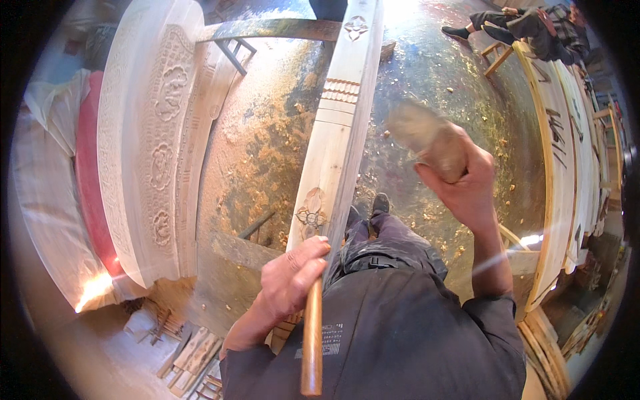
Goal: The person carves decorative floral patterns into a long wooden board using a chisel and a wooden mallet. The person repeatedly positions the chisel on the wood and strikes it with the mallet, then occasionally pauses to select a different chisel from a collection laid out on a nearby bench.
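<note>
My left hand (pixel 290 280) is closed round a chisel with a long wooden handle (pixel 312 353), its blade end at a carved flower motif (pixel 311 207) on a long pale wooden beam (pixel 333 150). Farther up, the beam bears grooved bands and a small carved rosette. My right hand (pixel 463 180) grips a blurred wooden mallet (pixel 417 127), raised to the right of the beam.
A large carved panel (pixel 140 147) and draped cloths (pixel 50 187) lie at left. Painted boards (pixel 557 167) line the right, where a seated person (pixel 547 30) is at the top. Shavings cover the floor (pixel 247 133). Tools and offcuts (pixel 193 357) lie lower left.
</note>
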`<state>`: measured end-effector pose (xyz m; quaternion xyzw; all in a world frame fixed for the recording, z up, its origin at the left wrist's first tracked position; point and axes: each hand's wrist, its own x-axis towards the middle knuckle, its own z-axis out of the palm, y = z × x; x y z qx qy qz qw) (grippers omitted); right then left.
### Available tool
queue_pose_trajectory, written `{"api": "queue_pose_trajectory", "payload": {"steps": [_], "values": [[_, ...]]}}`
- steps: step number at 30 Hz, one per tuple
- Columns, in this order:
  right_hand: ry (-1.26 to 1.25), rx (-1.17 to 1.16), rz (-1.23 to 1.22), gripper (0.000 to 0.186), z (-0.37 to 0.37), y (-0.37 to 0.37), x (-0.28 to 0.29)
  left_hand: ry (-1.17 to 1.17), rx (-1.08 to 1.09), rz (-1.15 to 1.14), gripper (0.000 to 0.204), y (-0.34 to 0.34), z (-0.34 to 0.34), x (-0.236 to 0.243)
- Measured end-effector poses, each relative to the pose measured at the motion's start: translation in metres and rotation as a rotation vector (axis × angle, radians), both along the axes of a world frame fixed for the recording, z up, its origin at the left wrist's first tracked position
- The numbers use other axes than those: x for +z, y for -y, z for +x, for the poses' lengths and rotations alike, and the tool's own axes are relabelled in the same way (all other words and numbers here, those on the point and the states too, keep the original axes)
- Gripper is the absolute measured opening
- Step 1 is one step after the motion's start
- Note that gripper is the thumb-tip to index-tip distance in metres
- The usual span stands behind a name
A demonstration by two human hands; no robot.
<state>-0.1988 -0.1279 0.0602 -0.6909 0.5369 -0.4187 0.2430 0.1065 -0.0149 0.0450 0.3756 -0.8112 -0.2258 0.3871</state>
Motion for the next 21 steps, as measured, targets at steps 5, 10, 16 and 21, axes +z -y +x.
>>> {"api": "queue_pose_trajectory", "payload": {"steps": [5,10,16,21], "values": [[-0.181,0.236,-0.423,0.057,0.02,0.013,0.041,-0.054,0.24,0.162,0.025,0.002,-0.007,-0.003],[-0.206,0.337,-0.631,0.058,0.032,0.012,0.08,0.146,0.275,0.168,0.023,-0.001,-0.001,-0.001],[-0.167,0.289,-0.804,0.05,0.038,0.007,0.101,0.22,0.339,0.028,0.019,0.009,-0.019,0.016],[-0.063,0.211,-0.906,0.051,0.046,0.008,0.122,0.156,0.328,0.179,0.012,0.012,-0.027,0.031]]}}
